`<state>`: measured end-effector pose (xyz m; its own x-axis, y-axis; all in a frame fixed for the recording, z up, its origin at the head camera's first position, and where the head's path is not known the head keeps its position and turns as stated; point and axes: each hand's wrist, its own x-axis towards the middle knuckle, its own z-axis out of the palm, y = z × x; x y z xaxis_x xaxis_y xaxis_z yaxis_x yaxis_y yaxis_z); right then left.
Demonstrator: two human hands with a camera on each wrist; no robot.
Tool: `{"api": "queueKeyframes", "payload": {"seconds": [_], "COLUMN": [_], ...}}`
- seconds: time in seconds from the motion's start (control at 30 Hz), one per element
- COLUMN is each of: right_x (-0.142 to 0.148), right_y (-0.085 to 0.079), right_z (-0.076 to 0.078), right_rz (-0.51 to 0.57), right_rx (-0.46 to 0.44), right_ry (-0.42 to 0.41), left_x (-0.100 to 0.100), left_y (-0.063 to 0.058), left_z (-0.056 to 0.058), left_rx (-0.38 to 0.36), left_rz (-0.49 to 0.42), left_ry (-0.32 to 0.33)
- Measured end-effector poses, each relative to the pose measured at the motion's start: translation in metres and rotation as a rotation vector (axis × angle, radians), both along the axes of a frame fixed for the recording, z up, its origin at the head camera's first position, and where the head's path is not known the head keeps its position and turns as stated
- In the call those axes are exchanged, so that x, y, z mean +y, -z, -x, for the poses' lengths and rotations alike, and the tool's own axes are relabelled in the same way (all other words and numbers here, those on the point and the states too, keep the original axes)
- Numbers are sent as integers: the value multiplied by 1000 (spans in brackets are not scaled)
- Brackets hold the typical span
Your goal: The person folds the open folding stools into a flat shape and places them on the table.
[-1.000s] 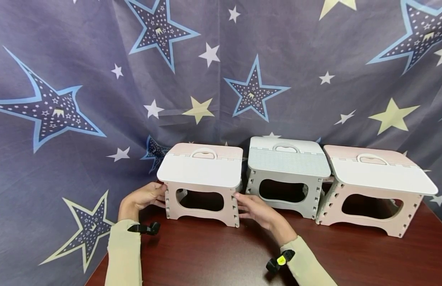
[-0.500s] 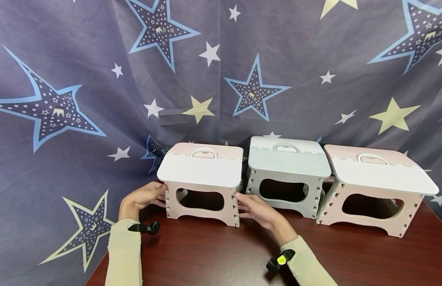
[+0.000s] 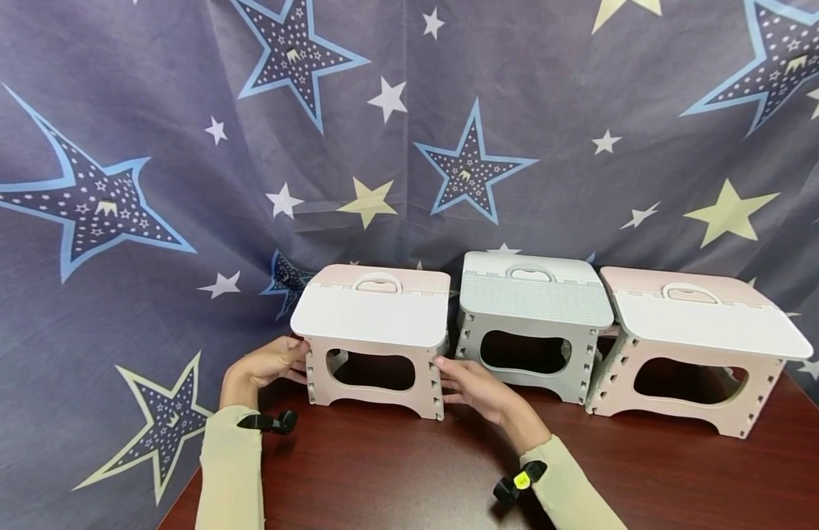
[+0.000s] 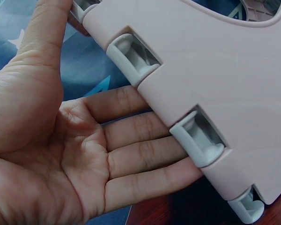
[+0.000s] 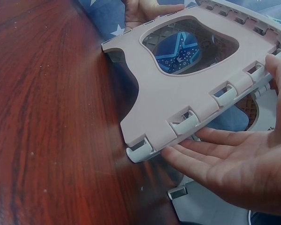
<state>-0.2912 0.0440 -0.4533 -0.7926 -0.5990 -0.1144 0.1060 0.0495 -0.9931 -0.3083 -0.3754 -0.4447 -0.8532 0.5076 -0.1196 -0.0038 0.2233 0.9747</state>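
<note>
A pink folding step stool (image 3: 376, 313) with a whitish top panel and a carry handle stands upright at the left of the row. My left hand (image 3: 270, 362) touches its left side. In the left wrist view, the left fingers (image 4: 140, 150) reach straight behind the hinged leg edge, and the thumb lies higher along that edge. On the opposite side, my right hand (image 3: 479, 390) rests against the stool's right edge. The right wrist view shows the right thumb near the upper hinge and extended fingers (image 5: 196, 161) along the side. Fingertips on both sides are partly hidden.
A grey-blue folding stool (image 3: 532, 302) stands to the right of the pink one, close by. Beyond it is another pink folding stool (image 3: 704, 316). All stand on a dark red wooden table (image 3: 396, 471), before a star-patterned curtain (image 3: 204, 177).
</note>
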Motion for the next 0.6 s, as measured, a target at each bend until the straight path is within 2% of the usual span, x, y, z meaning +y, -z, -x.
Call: {"api": "queueKeyframes", "payload": {"seconds": [0.6], "right_x": [0], "right_y": [1], "right_z": [1], "right_rz": [7], "right_rx": [-1], "right_ry": [-11], "left_x": [0], "left_y": [1], "left_z": [1], "left_rx": [1], "left_rz": [-6], "left_ry": [2]}}
